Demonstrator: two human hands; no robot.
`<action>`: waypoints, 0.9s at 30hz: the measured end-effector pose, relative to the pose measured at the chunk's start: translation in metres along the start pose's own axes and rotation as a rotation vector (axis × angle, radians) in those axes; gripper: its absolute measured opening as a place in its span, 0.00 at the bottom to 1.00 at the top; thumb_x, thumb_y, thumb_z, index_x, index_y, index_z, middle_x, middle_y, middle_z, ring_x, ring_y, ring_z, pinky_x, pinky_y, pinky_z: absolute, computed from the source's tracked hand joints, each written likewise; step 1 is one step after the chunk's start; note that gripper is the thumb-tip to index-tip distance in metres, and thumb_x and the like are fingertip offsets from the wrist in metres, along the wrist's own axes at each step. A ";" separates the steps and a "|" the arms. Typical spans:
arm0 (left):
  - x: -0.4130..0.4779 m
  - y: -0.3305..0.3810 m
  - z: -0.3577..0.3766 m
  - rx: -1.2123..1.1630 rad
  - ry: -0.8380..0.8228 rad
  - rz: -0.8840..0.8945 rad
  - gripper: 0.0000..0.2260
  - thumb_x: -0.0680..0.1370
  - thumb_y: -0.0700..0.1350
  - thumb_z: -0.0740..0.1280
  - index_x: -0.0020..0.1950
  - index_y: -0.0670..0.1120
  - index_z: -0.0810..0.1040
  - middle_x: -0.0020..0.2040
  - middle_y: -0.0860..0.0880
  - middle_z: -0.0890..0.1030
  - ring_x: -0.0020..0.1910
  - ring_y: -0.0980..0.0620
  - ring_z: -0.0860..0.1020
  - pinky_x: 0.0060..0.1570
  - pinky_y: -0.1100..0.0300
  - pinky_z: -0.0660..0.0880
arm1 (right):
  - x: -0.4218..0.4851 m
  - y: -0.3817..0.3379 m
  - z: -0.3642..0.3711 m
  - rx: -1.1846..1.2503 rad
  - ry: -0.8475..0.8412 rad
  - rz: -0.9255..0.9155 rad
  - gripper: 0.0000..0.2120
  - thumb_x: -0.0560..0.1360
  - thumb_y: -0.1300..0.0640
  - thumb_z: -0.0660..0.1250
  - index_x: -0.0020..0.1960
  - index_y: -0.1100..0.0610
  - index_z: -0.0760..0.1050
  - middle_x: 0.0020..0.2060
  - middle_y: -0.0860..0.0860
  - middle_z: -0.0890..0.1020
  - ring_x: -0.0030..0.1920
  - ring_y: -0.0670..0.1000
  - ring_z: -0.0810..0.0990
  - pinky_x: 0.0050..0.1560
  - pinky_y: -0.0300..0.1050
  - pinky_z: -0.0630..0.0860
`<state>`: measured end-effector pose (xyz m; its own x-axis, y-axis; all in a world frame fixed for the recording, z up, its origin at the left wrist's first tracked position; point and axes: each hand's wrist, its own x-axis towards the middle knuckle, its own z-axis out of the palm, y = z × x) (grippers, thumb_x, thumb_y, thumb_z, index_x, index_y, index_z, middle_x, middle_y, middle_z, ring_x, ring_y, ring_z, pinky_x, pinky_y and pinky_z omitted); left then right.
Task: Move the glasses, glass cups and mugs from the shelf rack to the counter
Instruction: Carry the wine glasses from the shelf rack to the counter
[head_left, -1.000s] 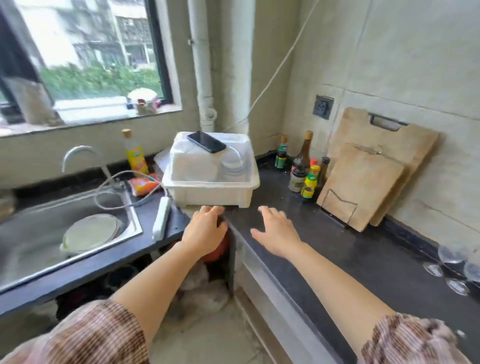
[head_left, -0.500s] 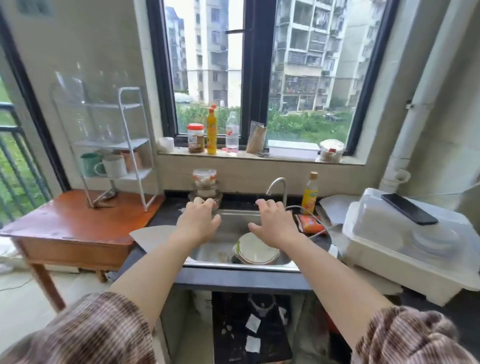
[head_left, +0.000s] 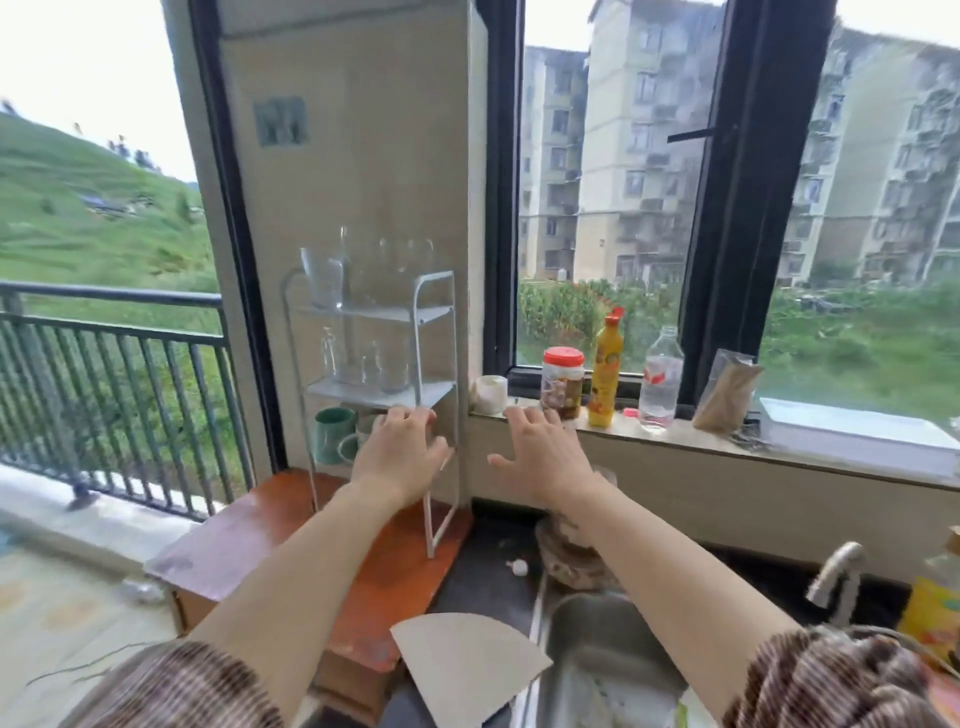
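Note:
A white three-tier shelf rack (head_left: 435, 332) stands on a small wooden table (head_left: 260, 540) against the wall. A clear glass pitcher (head_left: 323, 278) and faint glasses sit on its top tier. Several clear glass cups (head_left: 370, 361) fill the middle tier. A green mug (head_left: 332, 434) and a white mug (head_left: 358, 441), partly hidden by my left hand, rest on the bottom tier. My left hand (head_left: 400, 454) is open, fingers spread, in front of the bottom tier and holding nothing. My right hand (head_left: 540, 457) is open and empty, to the right of the rack, below the window sill.
The window sill (head_left: 727, 441) carries a white cup, a red-lidded jar (head_left: 562, 382), a yellow bottle (head_left: 607, 369), a water bottle and a bag. A steel sink (head_left: 608, 670) with a tap (head_left: 836, 577) lies lower right. A balcony railing (head_left: 114, 395) runs on the left.
My view has swung left from the dish box and counter, past the sink, to the shelf rack. Both open hands now reach up near the rack.

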<state>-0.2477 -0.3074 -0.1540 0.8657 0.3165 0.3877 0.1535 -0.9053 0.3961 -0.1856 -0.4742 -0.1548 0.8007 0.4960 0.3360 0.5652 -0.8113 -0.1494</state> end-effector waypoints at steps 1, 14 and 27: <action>0.015 -0.010 -0.003 -0.006 0.021 -0.001 0.17 0.77 0.50 0.61 0.64 0.46 0.73 0.61 0.42 0.74 0.62 0.43 0.71 0.61 0.46 0.71 | 0.020 -0.007 0.001 0.002 0.001 -0.007 0.28 0.76 0.45 0.63 0.71 0.57 0.62 0.68 0.58 0.70 0.68 0.60 0.67 0.64 0.58 0.68; 0.236 -0.104 -0.061 -0.176 0.326 0.111 0.19 0.78 0.47 0.62 0.68 0.47 0.69 0.66 0.43 0.71 0.62 0.44 0.72 0.57 0.55 0.69 | 0.255 -0.064 -0.015 0.129 0.289 -0.055 0.25 0.76 0.45 0.62 0.69 0.55 0.65 0.61 0.56 0.74 0.61 0.57 0.69 0.56 0.54 0.70; 0.409 -0.116 -0.025 -0.401 0.076 0.157 0.33 0.77 0.49 0.62 0.77 0.55 0.47 0.66 0.37 0.68 0.65 0.38 0.68 0.62 0.50 0.66 | 0.431 -0.073 -0.007 0.249 0.244 0.155 0.31 0.76 0.49 0.66 0.76 0.46 0.57 0.67 0.54 0.71 0.69 0.57 0.66 0.61 0.52 0.69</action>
<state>0.0770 -0.0662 -0.0206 0.8238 0.2177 0.5235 -0.1873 -0.7670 0.6137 0.1171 -0.2028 0.0072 0.8264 0.2605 0.4992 0.4962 -0.7560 -0.4269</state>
